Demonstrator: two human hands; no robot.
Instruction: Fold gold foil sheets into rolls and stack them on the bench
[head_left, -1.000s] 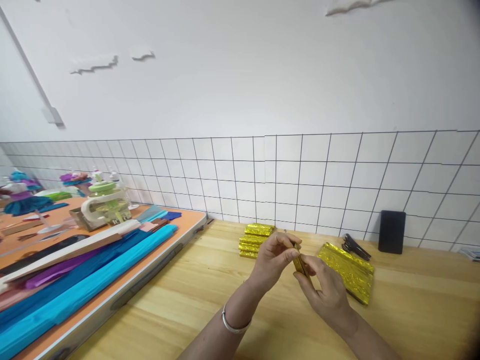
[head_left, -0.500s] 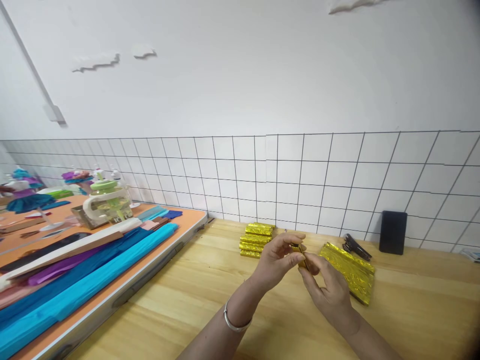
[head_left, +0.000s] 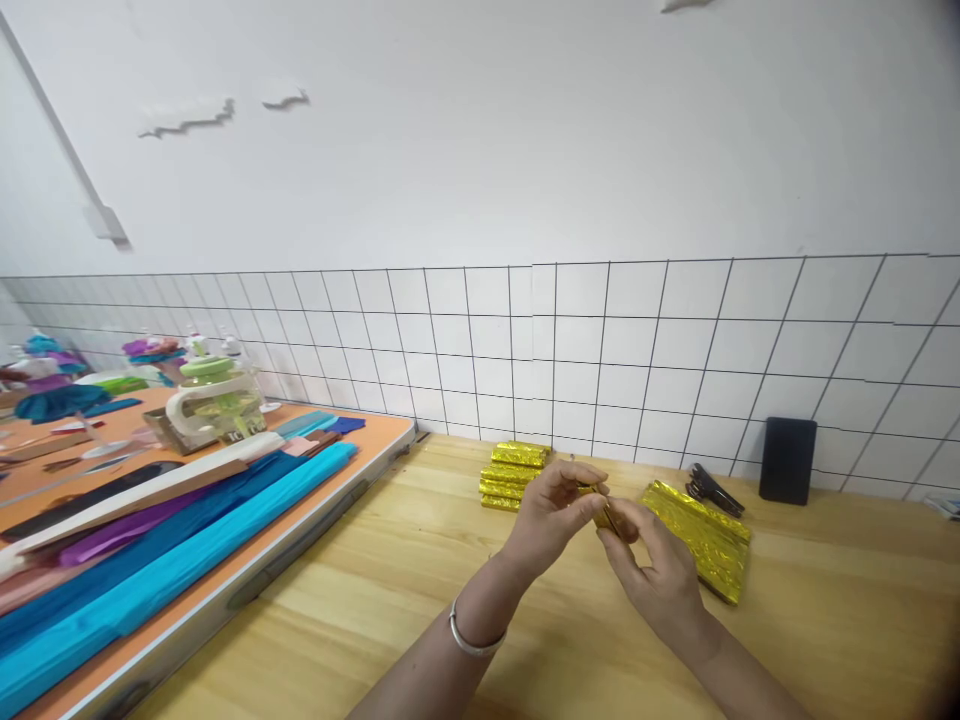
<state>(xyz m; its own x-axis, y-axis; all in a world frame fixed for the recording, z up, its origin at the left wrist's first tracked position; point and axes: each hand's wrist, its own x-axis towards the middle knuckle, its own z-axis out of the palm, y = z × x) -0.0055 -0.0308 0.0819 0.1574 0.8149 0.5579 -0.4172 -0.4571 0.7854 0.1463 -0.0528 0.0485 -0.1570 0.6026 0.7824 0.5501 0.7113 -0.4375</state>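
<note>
Between my two hands is a small piece of gold foil [head_left: 604, 516], mostly covered by the fingers. My left hand [head_left: 551, 512], with a silver bangle at the wrist, pinches its upper left part between thumb and fingers. On the lower right side, my right hand [head_left: 651, 560] grips it with thumb and forefinger. Behind the left hand lie several folded gold foil strips [head_left: 510, 474] in a row on the wooden table [head_left: 397, 590]. A flat stack of gold foil sheets [head_left: 709, 550] rests just beyond the right hand.
Black-handled scissors [head_left: 712, 490] lie behind the foil sheets, and a dark flat box [head_left: 787, 460] leans on the tiled wall [head_left: 480, 345]. To the left, an orange table [head_left: 386, 435] bears blue crepe paper [head_left: 225, 535] and a green-lidded jug [head_left: 217, 405].
The left thumb and fingers have shifted slightly on the foil piece, and more of its gold face shows. Both hands stay in nearly the same place.
</note>
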